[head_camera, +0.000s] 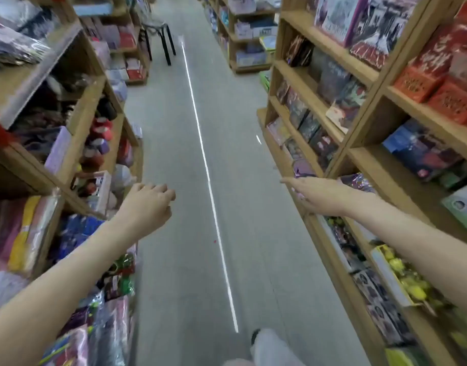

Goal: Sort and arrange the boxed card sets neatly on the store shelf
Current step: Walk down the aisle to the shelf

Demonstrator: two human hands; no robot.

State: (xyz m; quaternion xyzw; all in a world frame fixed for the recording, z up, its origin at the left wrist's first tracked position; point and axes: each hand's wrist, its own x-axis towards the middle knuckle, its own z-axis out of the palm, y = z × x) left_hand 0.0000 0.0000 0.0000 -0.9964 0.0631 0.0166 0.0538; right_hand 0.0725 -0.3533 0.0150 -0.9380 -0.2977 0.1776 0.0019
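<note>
I stand in a store aisle between two wooden shelf units. My right hand [317, 192] stretches forward with straight fingers beside the right shelf unit [332, 133], close to a purple boxed card set [302, 169] on a low shelf; I cannot tell whether it touches it. Dark boxed card sets [310, 128] stand in slanted rows on the shelves above. My left hand [148, 204] hangs over the aisle floor with loosely curled fingers and holds nothing.
The left shelf unit [95, 101] carries wrapped goods and red pots. A grey floor [200, 180] with a bright light streak runs ahead. A black-legged chair [158, 35] stands far down the aisle. Yellow and red boxes fill the near right shelves.
</note>
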